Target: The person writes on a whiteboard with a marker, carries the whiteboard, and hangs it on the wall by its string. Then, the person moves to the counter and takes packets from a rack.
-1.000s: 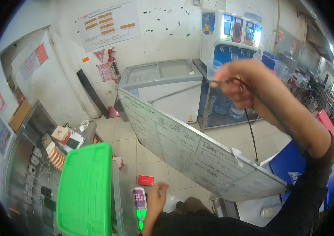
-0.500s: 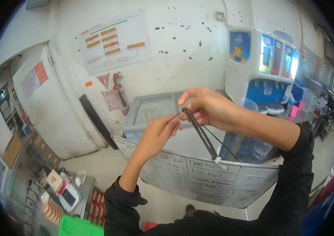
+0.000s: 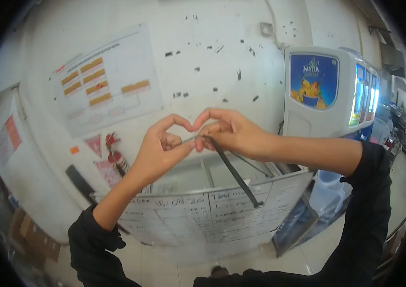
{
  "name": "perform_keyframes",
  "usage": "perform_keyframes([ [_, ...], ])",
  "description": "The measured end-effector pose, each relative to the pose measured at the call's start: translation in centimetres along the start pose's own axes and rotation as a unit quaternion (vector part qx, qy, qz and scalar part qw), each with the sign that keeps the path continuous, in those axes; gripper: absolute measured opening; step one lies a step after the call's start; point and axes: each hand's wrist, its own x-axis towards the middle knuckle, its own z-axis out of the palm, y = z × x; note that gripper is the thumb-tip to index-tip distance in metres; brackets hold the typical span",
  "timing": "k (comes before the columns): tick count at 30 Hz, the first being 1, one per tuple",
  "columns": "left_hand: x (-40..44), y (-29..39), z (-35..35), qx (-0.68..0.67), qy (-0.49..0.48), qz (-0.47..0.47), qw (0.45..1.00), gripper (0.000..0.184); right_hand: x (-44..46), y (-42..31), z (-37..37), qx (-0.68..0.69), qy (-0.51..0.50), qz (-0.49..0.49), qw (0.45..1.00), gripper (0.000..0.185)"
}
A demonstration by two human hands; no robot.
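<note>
A whiteboard (image 3: 203, 217) with handwriting hangs below my hands, its top edge toward the wall. Dark cord (image 3: 234, 170) runs from my fingers down to the board. My right hand (image 3: 231, 134) pinches the upper end of the cord. Close against it, my left hand (image 3: 164, 143) pinches a thin dark strand of the same cord, thumb and fingers nearly touching those of the right. The exact crossing of the strands between the fingertips is too small to make out.
A white drinks dispenser (image 3: 303, 126) stands at the right. Behind the board is a chest freezer (image 3: 184, 178). A fire extinguisher (image 3: 116, 155) and a chart (image 3: 102, 81) are on the wall. Cardboard boxes (image 3: 38, 237) sit at the lower left, and plastic containers (image 3: 327, 196) at the right.
My left hand has come up from low near the green lid to meet my right hand at the cord. The view has swung up toward the wall, and the board now lies more level.
</note>
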Motion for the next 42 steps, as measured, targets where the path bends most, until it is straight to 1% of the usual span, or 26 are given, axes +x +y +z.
perform_keyframes([
  [1,1.9,-1.1,-0.8,-0.008,-0.011,0.01,1.0,0.018,1.5,0.7,-1.7,-0.013,0.009,-0.006,1.0,0.019],
  [3,5.0,-3.2,-2.7,-0.014,-0.027,0.034,0.999,0.02,4.0,2.3,-4.0,-0.012,-0.032,-0.015,0.999,0.019],
  [5,7.2,-4.2,-4.4,0.057,-0.052,0.049,0.996,0.018,6.3,3.2,-6.2,-0.032,-0.034,0.002,0.999,0.023],
  [7,10.0,-6.1,-6.1,0.058,-0.069,0.07,0.994,0.014,9.0,4.6,-8.0,-0.125,-0.054,-0.064,0.989,0.023],
  [9,12.6,-8.0,-7.3,0.045,-0.041,0.063,0.996,0.011,11.6,4.9,-9.8,-0.142,-0.067,-0.075,0.985,0.024],
  [11,15.1,-9.3,-8.6,0.04,-0.034,0.075,0.996,0.01,13.6,5.1,-11.4,-0.147,-0.026,-0.043,0.988,0.026],
  [12,16.3,-9.8,-9.3,0.054,-0.012,0.084,0.995,0.01,14.7,5.3,-12.4,-0.148,-0.027,-0.043,0.988,0.026],
  [14,18.5,-11.0,-10.6,0.088,0.014,0.094,0.992,0.011,16.7,6.1,-14.1,-0.22,-0.026,-0.097,0.97,0.034],
  [15,19.5,-11.5,-11.1,0.091,0.016,0.089,0.992,0.011,17.4,6.5,-14.7,-0.214,-0.029,-0.098,0.971,0.034],
  [17,21.4,-12.2,-12.1,0.06,0.007,0.084,0.995,0.011,19.0,6.9,-16.0,-0.395,-0.002,-0.177,0.901,0.043],
  [18,22.2,-12.8,-12.5,0.052,0.002,0.083,0.995,0.014,20.0,7.4,-17.3,-0.456,-0.018,-0.224,0.861,0.049],
  [19,23.0,-13.1,-12.9,0.057,0.005,0.079,0.995,0.014,20.7,8.0,-18.0,-0.451,-0.02,-0.228,0.862,0.049],
  [21,24.6,-13.2,-13.7,0.054,-0.004,0.07,0.996,0.017,22.0,8.4,-19.0,-0.449,0.033,-0.326,0.832,0.042],
  [22,25.5,-13.6,-14.1,0.059,-0.001,0.068,0.996,0.017,22.4,8.6,-19.6,-0.445,0.031,-0.331,0.832,0.042],
  [24,27.2,-14.5,-14.8,-0.115,-0.013,0.007,0.993,0.022,23.1,8.7,-20.3,-0.392,0.104,-0.276,0.871,0.022],
  [25,28.0,-14.9,-14.7,-0.112,-0.009,0.006,0.994,0.022,23.2,8.7,-20.7,-0.39,0.1,-0.279,0.872,0.022],
  [26,28.8,-15.2,-14.3,-0.101,0.012,-0.012,0.995,0.024,23.1,8.6,-21.1,-0.229,0.149,-0.168,0.947,0.014],
  [27,29.4,-15.3,-13.9,-0.091,0.031,-0.03,0.995,0.027,23.1,8.5,-21.3,-0.059,0.191,-0.047,0.979,0.008],
  [28,30.0,-15.3,-13.2,-0.07,0.038,-0.046,0.996,0.026,23.5,9.1,-22.3,-0.062,0.216,-0.065,0.972,0.013],
  [29,30.7,-15.5,-12.7,-0.068,0.04,-0.045,0.996,0.026,23.6,9.1,-22.9,-0.061,0.214,-0.067,0.973,0.013],
  [31,32.0,-15.8,-11.9,-0.028,0.033,-0.036,0.998,0.025,23.7,8.8,-24.4,-0.058,0.229,0.0,0.972,0.017],
  [32,32.7,-15.6,-11.4,0.006,0.048,-0.039,0.998,0.028,23.8,8.3,-25.0,-0.069,0.224,0.028,0.972,0.021],
  [35,34.3,-15.4,-9.5,0.017,0.077,-0.026,0.997,0.03,23.7,7.9,-26.6,-0.092,0.23,0.041,0.968,0.02],
  [39,36.4,-16.8,-8.9,-0.013,0.09,-0.004,0.996,0.03,24.2,8.5,-27.9,-0.094,0.252,0.022,0.963,0.019],
  [41,37.0,-17.2,-8.5,-0.031,0.121,-0.003,0.992,0.029,24.9,8.8,-28.2,-0.073,0.309,-0.019,0.948,0.021],
  [42,37.4,-17.5,-8.7,-0.03,0.123,-0.005,0.992,0.029,25.5,9.2,-28.5,-0.07,0.306,-0.019,0.949,0.021],
])
